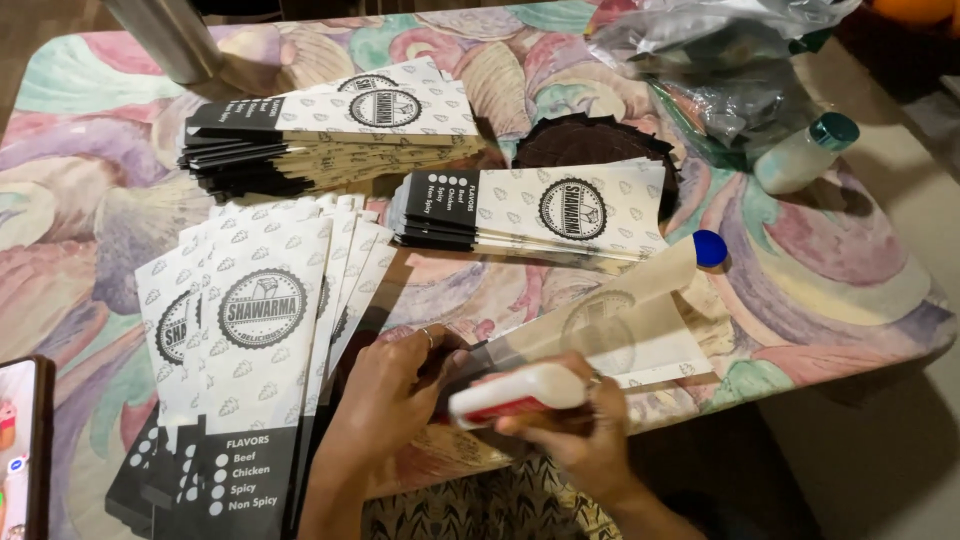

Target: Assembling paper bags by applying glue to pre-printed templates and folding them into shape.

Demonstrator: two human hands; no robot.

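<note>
My right hand [583,432] grips a white glue bottle with a red label [515,393], held sideways with its tip toward my left hand. My left hand [392,397] presses down the dark edge of a flat paper wrapper [612,322] that lies face down on the table's front edge. A fanned spread of printed white and black paper sleeves [255,340] lies just left of my left hand. Two more stacks of the same sleeves sit further back, one at the far left [330,125] and one in the middle [540,212].
A blue bottle cap [709,248] rests beside the wrapper. A white bottle with a teal cap [804,153] and crumpled plastic bags [720,60] are at the back right. A metal cylinder [165,35] stands at the back left; a phone [20,445] lies bottom left. The table [850,290] has a colourful cloth.
</note>
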